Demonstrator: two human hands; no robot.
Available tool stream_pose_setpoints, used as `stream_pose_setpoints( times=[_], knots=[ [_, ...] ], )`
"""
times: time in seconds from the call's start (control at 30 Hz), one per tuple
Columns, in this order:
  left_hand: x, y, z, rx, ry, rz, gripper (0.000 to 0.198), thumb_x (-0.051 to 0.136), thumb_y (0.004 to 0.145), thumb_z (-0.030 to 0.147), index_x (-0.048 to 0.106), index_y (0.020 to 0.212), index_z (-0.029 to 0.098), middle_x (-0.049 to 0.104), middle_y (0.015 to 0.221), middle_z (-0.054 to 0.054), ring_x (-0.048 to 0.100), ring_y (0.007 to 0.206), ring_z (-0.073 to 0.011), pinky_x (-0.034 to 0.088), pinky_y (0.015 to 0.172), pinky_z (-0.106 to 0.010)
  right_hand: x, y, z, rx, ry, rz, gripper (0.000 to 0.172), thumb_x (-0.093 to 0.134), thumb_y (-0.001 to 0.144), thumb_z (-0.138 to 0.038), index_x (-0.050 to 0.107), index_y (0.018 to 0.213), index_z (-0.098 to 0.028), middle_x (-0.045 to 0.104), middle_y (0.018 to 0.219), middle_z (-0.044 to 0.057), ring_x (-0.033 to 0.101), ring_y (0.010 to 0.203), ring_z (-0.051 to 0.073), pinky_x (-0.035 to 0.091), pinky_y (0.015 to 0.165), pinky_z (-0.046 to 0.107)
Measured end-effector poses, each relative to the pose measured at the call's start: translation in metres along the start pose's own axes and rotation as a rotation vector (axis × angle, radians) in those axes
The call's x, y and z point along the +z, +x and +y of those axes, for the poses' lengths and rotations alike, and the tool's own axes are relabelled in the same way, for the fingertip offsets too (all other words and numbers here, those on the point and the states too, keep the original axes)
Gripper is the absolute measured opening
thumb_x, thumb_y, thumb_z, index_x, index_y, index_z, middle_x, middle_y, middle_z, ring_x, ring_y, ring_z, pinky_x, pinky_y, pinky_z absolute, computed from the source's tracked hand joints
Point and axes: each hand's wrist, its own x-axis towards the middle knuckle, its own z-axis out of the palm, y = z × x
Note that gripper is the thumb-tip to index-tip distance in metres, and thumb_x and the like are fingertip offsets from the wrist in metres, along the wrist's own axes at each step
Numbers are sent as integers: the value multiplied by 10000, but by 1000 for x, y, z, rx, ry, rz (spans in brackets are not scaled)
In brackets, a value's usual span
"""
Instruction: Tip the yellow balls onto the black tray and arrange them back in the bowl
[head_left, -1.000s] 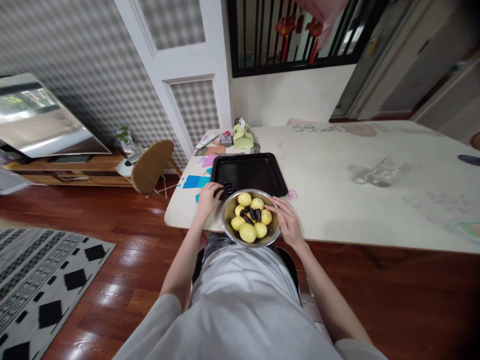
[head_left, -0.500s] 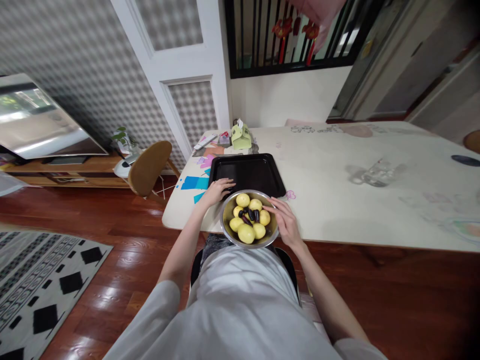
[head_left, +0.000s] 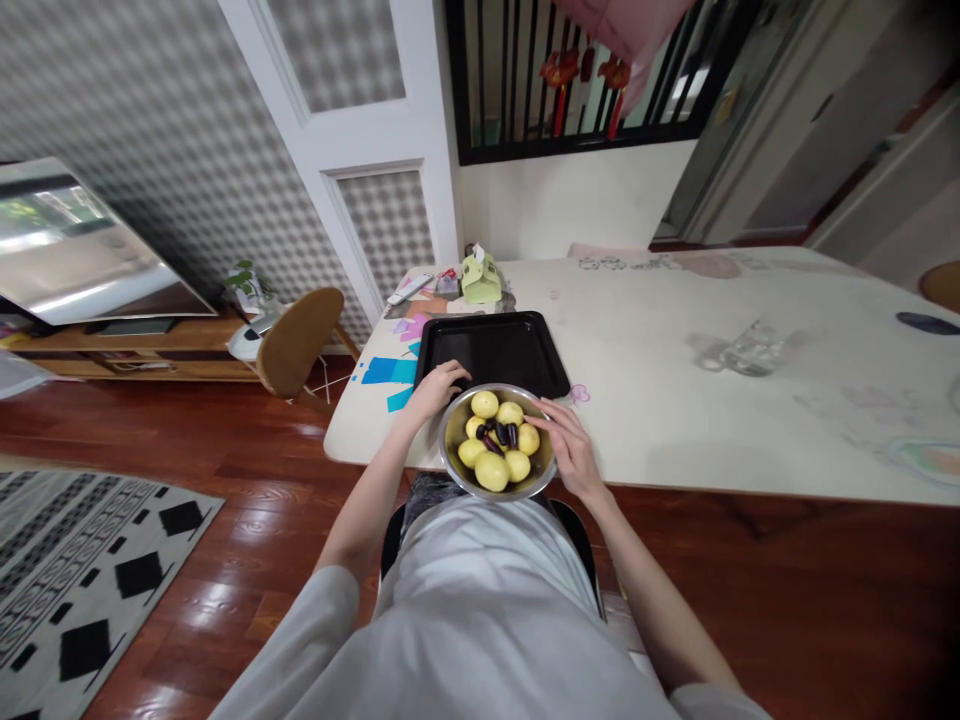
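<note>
A metal bowl point(head_left: 450, 470) stands at the table's near edge in front of me, holding several yellow round fruits point(head_left: 491, 470) and a few small dark purple pieces point(head_left: 501, 436). Just behind it lies a black baking tray point(head_left: 510, 350). My left hand point(head_left: 437, 386) rests on the tray's near-left corner with its fingers stretched out flat; a dark bit shows at the fingertips. My right hand point(head_left: 568, 448) cups the bowl's right rim, index finger along the edge and the other fingers curled against the side.
The pale table point(head_left: 675, 420) also carries blue and pink paper scraps point(head_left: 390, 372), a green object point(head_left: 480, 280), a remote point(head_left: 409, 288) and a clear glass jug point(head_left: 750, 350). A wooden chair point(head_left: 296, 340) stands left of the table. A TV point(head_left: 82, 245) and a patterned rug point(head_left: 82, 580) are at the left.
My left hand has uncurled from the dark pieces at the tray's corner and now lies flat there. The view has shifted slightly. My right hand stays on the bowl.
</note>
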Motion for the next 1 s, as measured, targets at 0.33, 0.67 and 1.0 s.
stream_pose_setpoints(
  times=[0.33,0.67,1.0],
  knots=[
    [1,-13,0,-75,19,126,155,594,946,87,673,1022,197,701,1051,-74,657,1042,-246,543,983,-405,0,0,-1,15,12,-5,443,372,1110,-408,769,1264,-289,691,1443,74,565,1418,294,472,1191,582],
    [-3,-34,28,-60,-28,360,57,607,1007,173,658,1003,197,719,1040,-70,677,982,-211,583,851,-336,0,0,-2,29,1,-7,460,359,1110,-432,775,1254,-298,700,1428,66,568,1415,292,474,1192,580],
    [-13,-72,96,295,1,348,137,555,1074,201,691,1061,210,758,1049,-68,702,1025,-202,586,937,-364,0,-1,0,45,-4,-22,474,350,1112,-444,769,1277,-296,686,1450,66,555,1426,298,449,1214,597]
  ],
)
